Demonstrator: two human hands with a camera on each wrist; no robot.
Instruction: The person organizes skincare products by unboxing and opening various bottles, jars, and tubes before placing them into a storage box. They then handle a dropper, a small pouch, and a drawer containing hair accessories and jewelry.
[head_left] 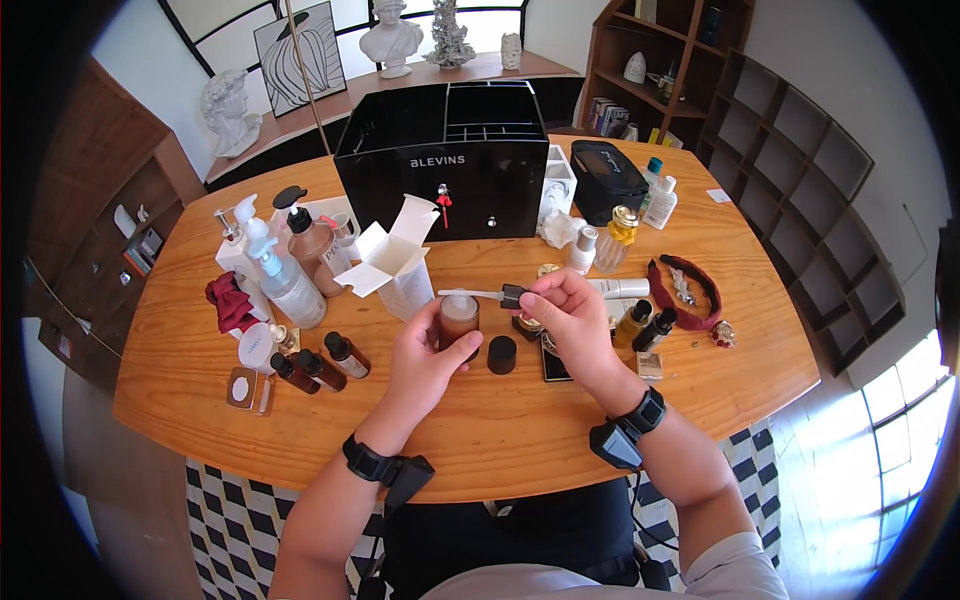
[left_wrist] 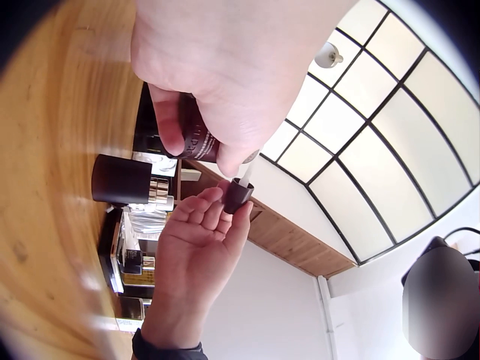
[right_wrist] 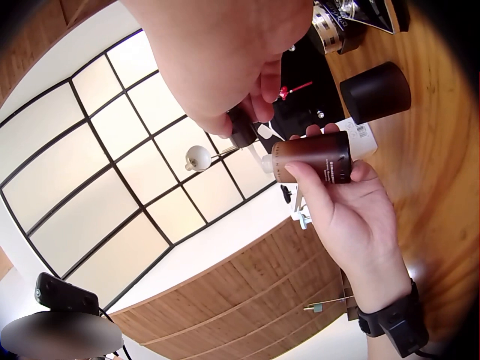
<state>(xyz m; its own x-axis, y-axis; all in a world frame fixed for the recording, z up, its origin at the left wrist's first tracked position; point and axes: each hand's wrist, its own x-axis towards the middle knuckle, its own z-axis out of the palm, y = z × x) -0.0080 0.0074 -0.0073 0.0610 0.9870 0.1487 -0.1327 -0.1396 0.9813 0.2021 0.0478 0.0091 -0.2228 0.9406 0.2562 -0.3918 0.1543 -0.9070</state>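
My left hand (head_left: 425, 362) grips a brown bottle (head_left: 459, 324) with a pale neck, thumb along its near side. In the right wrist view, the brown bottle (right_wrist: 311, 157) shows small white print and its open neck. My right hand (head_left: 578, 325) pinches a black cap-like top (head_left: 514, 297) with a long pale tube (head_left: 470, 293) sticking out of it. That tube points left across the bottle's mouth, its end overlapping the neck in the head view. A separate black cap (head_left: 502, 355) stands on the table between the hands.
Behind the hands are an open white box (head_left: 398, 270) and a large black case (head_left: 440, 160). Several small dark bottles (head_left: 320, 370) and pump bottles (head_left: 295, 285) stand left. To the right lie a dark red headband (head_left: 690, 290), small bottles and a black pouch (head_left: 608, 180).
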